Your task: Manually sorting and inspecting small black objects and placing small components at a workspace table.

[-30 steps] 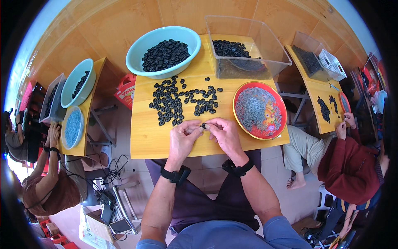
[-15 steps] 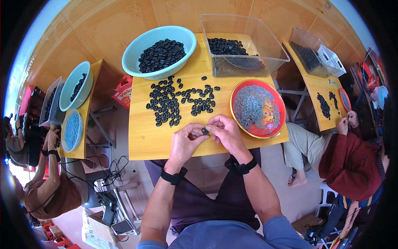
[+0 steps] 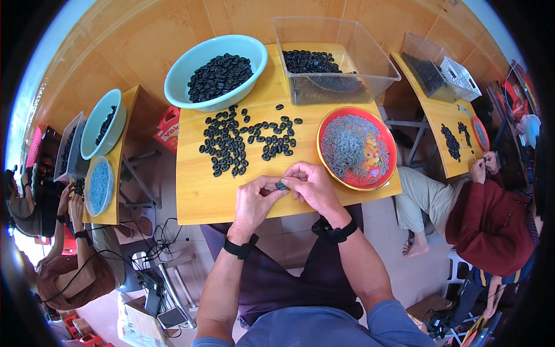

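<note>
Just above the table's near edge, my left hand (image 3: 254, 200) pinches a small black oval piece (image 3: 281, 185) between thumb and fingers. My right hand (image 3: 313, 186) meets it there, its thumb and forefinger closed at the same piece. Whether a smaller part sits between the right fingertips is hidden. Beyond my hands lie many loose black oval pieces (image 3: 224, 144) with slots in them, some in a dense patch, others in a looser group to its right. A red round tray (image 3: 394, 151) of thin grey parts (image 3: 347, 144) stands right of my right hand.
At the back of the yellow table (image 3: 196, 199) stand a light-blue basin (image 3: 173, 87) and a clear plastic bin (image 3: 378, 69), both holding black pieces. Co-workers sit at side tables left (image 3: 128, 133) and right (image 3: 430, 124). Black cables (image 3: 159, 246) trail at lower left.
The view has shifted slightly. My hands stay together, and the black oval piece has turned a little between the fingertips. The left co-worker's hands have moved.
</note>
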`<state>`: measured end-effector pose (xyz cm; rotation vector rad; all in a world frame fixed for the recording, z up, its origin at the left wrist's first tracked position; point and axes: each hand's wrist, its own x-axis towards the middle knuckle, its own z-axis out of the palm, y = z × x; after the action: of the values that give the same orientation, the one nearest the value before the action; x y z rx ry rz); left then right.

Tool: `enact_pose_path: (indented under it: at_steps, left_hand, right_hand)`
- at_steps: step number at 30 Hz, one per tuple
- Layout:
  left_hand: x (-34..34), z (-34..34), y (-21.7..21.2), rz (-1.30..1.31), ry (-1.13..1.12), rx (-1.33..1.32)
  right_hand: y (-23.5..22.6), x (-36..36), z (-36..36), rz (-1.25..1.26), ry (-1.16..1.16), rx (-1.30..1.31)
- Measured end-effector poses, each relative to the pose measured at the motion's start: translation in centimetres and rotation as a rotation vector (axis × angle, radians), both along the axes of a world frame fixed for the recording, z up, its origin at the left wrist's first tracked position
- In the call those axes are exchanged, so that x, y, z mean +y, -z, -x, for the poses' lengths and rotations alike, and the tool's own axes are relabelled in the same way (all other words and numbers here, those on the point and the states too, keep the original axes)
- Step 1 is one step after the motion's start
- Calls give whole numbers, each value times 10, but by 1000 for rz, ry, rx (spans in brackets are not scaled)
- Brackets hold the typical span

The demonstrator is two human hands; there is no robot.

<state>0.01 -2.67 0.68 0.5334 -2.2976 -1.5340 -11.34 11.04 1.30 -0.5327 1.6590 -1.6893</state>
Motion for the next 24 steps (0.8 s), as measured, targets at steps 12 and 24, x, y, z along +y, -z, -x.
enact_pose_path:
  at_steps: [12, 24]
  left_hand:
    - [3, 1, -4, 168, 0, -50]
    - [3, -2, -2, 190, -18, -49]
  right_hand:
    - [0, -3, -7, 19, 60, -7]
    - [6, -4, -6, 7, 30, 59]
